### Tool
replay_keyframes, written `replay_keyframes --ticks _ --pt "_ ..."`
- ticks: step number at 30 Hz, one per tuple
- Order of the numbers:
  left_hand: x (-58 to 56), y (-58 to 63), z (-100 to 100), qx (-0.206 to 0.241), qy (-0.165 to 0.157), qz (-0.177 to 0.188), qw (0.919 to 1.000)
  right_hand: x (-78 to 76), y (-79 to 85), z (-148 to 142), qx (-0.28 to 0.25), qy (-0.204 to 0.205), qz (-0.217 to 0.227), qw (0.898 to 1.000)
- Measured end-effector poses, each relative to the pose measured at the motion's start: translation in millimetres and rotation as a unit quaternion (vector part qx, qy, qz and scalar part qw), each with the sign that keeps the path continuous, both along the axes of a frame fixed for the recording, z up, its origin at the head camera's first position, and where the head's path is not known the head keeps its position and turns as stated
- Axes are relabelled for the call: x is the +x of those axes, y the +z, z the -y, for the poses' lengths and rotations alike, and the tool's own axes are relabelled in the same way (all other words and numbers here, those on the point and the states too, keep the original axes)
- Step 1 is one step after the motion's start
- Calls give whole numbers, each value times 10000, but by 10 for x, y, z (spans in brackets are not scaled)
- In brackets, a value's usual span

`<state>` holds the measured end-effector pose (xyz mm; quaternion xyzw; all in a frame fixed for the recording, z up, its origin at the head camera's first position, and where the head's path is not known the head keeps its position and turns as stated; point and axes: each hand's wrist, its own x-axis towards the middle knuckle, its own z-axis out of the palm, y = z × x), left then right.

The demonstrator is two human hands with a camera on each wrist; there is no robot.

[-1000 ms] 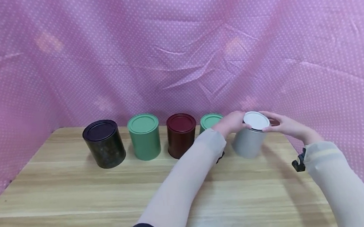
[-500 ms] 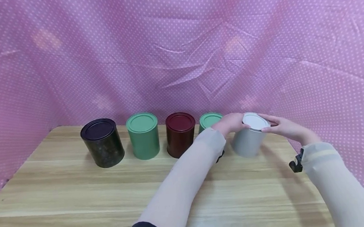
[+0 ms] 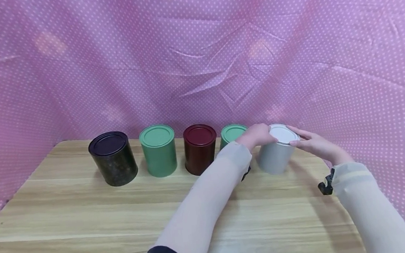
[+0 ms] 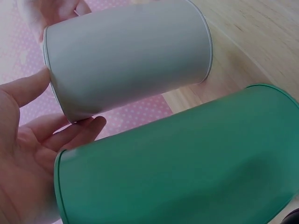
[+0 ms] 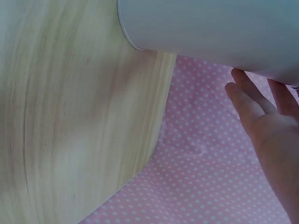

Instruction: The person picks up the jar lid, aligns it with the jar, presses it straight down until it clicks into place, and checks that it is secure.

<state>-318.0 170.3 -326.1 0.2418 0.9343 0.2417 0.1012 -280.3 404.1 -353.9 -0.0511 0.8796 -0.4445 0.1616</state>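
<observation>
A pale grey-white tin (image 3: 274,158) with a round white lid (image 3: 283,133) stands upright at the right end of a row. My left hand (image 3: 258,134) grips its top rim from the left. In the left wrist view, the thumb (image 4: 29,87) touches the lid edge and the fingers curl along the far side. From the right, my right hand (image 3: 315,144) holds the same rim, thumb in front and fingers behind; the right wrist view cuts off part of it. Beside my left hand is a green tin (image 3: 233,132), mostly hidden by the left arm.
Leftward along the back of the wooden table (image 3: 124,223) stand a dark red tin (image 3: 201,155), another green tin (image 3: 160,159) and a black tin (image 3: 114,163), all lidded. Pink dotted cloth (image 3: 195,54) hangs behind and at both sides. The table's right edge lies close to the white tin.
The dark line under the white lid's front edge has faded, and the lid sits flush. My right wrist has shifted slightly left. Both hands stay at the rim.
</observation>
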Motion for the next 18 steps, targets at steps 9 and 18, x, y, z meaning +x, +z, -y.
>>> replay_keyframes --ticks 9,18 --pt "-14 34 -19 100 169 58 9998 -30 76 16 185 150 -312 9992" --pt "-22 22 -25 -11 288 -31 9996 -37 62 47 265 166 -235 9992"
